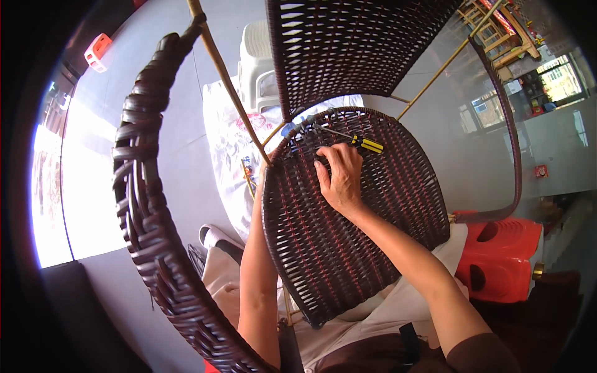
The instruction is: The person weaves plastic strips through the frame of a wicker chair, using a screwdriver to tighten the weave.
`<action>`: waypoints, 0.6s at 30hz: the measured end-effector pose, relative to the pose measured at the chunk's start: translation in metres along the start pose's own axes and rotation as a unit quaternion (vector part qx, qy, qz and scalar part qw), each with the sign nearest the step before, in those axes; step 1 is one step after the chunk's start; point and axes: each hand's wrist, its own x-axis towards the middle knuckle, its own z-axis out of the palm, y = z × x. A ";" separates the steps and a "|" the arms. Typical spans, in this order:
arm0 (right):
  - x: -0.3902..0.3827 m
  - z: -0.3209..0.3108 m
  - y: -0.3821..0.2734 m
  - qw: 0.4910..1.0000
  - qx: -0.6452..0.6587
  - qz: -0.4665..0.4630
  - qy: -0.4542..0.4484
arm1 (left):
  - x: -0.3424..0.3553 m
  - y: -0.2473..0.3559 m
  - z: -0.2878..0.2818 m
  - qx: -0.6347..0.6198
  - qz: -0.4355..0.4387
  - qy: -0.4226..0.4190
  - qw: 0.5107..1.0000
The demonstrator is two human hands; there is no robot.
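Observation:
A dark brown woven wicker chair seat (373,205) lies tilted across my lap. My right hand (341,177) rests palm down on its upper part, with the fingertips bent onto the strands; whether they pinch a strand is unclear. A screwdriver with a yellow and black handle (368,145) lies on the weave just beyond those fingertips. My left forearm (258,273) runs up along the seat's left edge, and my left hand is hidden under the seat. The woven backrest (348,50) rises behind the seat.
A thick woven armrest (140,186) curves down the left, and a thinner one (507,124) down the right. A red plastic stool (504,258) stands at the right. A white sheet (227,143) and white plastic stools (258,65) lie beyond the seat on the grey floor.

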 end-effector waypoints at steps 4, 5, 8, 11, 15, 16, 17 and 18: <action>0.001 0.002 0.001 1.000 0.002 0.013 -0.014 | -0.006 0.000 0.000 -0.004 0.005 0.005 1.000; 0.000 0.002 0.001 1.000 0.002 0.017 -0.011 | -0.006 0.000 0.000 -0.006 0.004 0.004 1.000; 0.000 0.001 0.001 1.000 -0.001 0.019 -0.012 | 0.000 0.004 0.005 -0.004 0.009 0.004 1.000; 0.000 0.004 -0.002 1.000 0.000 0.013 0.002 | 0.005 0.011 0.008 0.003 0.013 0.011 1.000; 0.000 0.001 0.001 1.000 -0.009 0.008 0.003 | 0.030 0.007 0.013 0.001 0.010 0.002 1.000; 0.000 0.001 0.000 1.000 -0.007 0.010 -0.002 | 0.038 0.008 0.013 0.004 0.012 0.002 1.000; 0.000 0.003 0.000 1.000 -0.006 0.012 -0.007 | 0.046 0.010 0.013 0.009 0.012 0.001 1.000; 0.000 0.003 0.001 1.000 -0.008 0.009 -0.009 | 0.052 0.012 0.012 0.013 0.013 -0.001 1.000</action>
